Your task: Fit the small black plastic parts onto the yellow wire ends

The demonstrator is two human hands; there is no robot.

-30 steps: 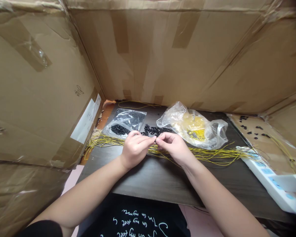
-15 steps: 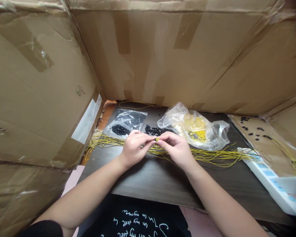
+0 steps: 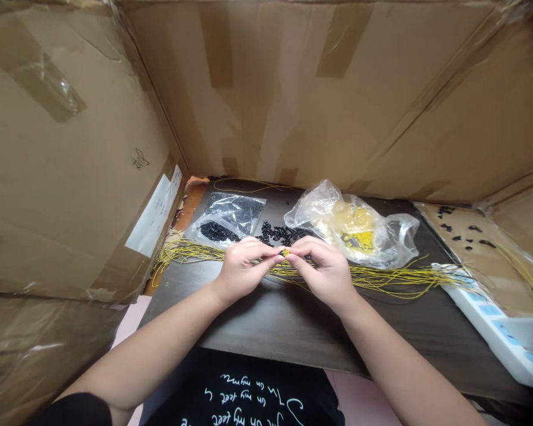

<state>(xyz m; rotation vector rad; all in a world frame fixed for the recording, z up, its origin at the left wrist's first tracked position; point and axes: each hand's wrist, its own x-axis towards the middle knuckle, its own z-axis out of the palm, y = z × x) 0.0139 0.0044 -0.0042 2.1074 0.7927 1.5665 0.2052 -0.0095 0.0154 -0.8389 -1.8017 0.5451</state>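
My left hand (image 3: 243, 267) and my right hand (image 3: 325, 271) meet fingertip to fingertip over the middle of the dark table (image 3: 266, 324). Between thumb and forefinger the left pinches a small black plastic piece (image 3: 281, 253). A small yellow plastic piece (image 3: 286, 252) sits in the right hand's pinch, against the black one. Whether the two are joined I cannot tell, as fingertips cover most of them. Under both hands a long bundle of thin yellow wires (image 3: 382, 278) runs across the table. Loose black pieces (image 3: 270, 233) lie just beyond the fingers.
Behind the left hand lies a clear bag of black pieces (image 3: 224, 222). To the right of it is a crumpled bag of yellow pieces (image 3: 357, 234). A white power strip (image 3: 493, 331) lies on the right, beside cardboard (image 3: 462, 225) bearing black bits. Cardboard walls (image 3: 266, 89) enclose the table.
Both hands stay nearly in place, with the two pieces still pinched together. The yellow piece shows slightly more between the fingertips. The view has shifted a little.
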